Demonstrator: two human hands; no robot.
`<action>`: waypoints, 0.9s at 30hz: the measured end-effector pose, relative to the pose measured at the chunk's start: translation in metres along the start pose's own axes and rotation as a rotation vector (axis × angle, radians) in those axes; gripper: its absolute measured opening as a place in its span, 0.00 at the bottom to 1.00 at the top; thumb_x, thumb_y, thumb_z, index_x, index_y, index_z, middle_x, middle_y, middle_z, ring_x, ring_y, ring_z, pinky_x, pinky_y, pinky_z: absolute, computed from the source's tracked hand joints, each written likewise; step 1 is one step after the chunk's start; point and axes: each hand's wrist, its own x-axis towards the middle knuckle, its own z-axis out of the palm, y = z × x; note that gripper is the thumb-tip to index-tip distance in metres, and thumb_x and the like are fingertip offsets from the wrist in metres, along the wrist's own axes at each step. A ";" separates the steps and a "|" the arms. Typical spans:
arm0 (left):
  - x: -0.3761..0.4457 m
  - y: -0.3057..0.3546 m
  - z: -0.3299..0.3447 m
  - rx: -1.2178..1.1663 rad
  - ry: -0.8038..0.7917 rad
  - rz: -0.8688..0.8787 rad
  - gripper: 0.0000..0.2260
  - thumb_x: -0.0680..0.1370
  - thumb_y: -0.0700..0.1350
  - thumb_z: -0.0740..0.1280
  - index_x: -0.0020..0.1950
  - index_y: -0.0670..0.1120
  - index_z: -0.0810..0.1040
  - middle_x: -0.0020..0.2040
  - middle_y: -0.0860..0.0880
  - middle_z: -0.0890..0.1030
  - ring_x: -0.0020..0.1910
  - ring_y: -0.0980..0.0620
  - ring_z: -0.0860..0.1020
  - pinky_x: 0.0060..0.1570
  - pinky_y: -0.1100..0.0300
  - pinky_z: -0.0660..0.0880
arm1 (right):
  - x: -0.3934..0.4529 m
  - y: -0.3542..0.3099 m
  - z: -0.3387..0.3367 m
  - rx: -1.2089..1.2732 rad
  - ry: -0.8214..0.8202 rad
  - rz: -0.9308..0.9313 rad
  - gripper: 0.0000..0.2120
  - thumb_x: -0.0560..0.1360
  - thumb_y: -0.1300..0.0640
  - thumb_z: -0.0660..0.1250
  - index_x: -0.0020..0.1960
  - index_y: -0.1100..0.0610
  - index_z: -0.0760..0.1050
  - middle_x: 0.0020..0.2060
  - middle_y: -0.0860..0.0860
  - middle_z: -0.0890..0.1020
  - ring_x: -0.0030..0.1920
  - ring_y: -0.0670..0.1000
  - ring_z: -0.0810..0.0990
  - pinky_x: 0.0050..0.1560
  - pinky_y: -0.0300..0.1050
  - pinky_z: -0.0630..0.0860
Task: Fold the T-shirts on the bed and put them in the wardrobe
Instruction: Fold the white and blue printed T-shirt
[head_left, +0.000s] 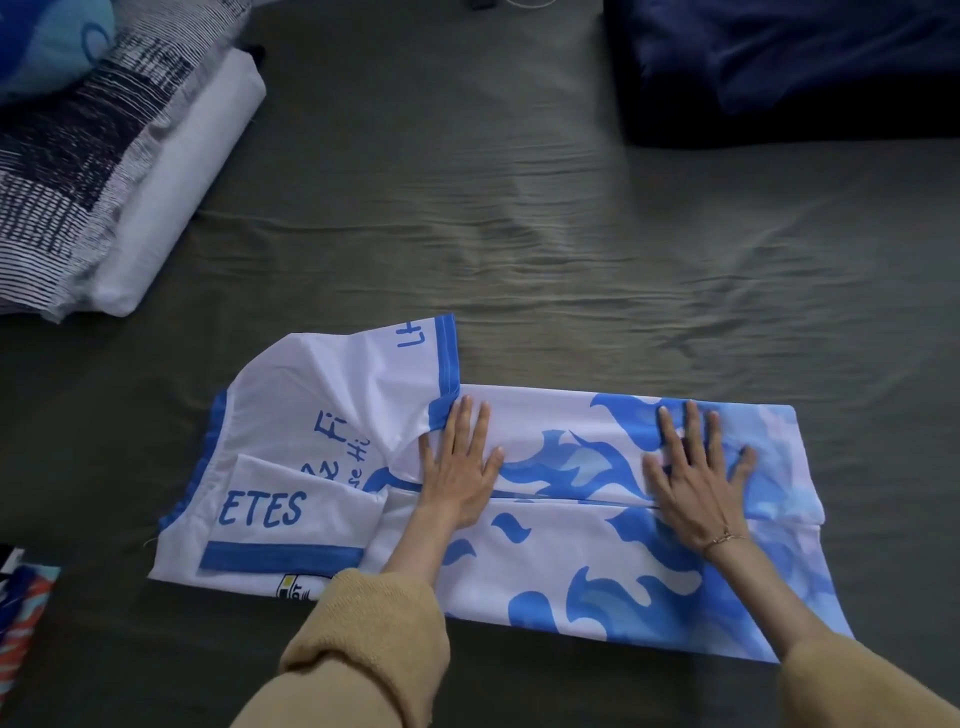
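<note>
Both palms flatten a half-folded T-shirt near the bed's front edge.

The white-and-blue printed T-shirt (519, 499) lies on the grey bed sheet (519, 234), its two long sides turned in to meet along a centre seam, sleeves doubled back at the left end. It looks thin, light and slick, likely to slide and crease, so the collar end and hem corners seem the best holds. The left hand (460, 462) and right hand (693, 467) press flat on it, fingers straight and spread, gripping nothing. Pillows (104, 156) sit at the far-left corner.
</note>
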 end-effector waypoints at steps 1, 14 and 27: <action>0.000 0.000 -0.001 -0.002 -0.013 -0.003 0.28 0.82 0.57 0.43 0.74 0.52 0.29 0.74 0.53 0.27 0.73 0.54 0.29 0.71 0.46 0.34 | -0.001 0.000 0.000 0.020 -0.016 0.043 0.35 0.66 0.35 0.30 0.71 0.43 0.33 0.76 0.48 0.37 0.75 0.52 0.35 0.70 0.63 0.35; -0.009 0.010 -0.015 -0.260 0.203 -0.008 0.23 0.82 0.46 0.55 0.77 0.47 0.55 0.78 0.49 0.53 0.77 0.50 0.52 0.73 0.53 0.52 | 0.007 -0.016 -0.010 -0.007 0.020 0.026 0.32 0.72 0.46 0.47 0.74 0.54 0.60 0.73 0.62 0.61 0.73 0.62 0.56 0.63 0.77 0.50; 0.010 -0.126 -0.071 -0.475 0.548 -0.359 0.09 0.77 0.37 0.61 0.54 0.43 0.77 0.55 0.45 0.77 0.56 0.47 0.73 0.50 0.57 0.69 | 0.072 -0.205 -0.018 0.683 -0.109 -0.056 0.18 0.74 0.57 0.66 0.61 0.64 0.71 0.52 0.56 0.78 0.55 0.57 0.75 0.51 0.45 0.69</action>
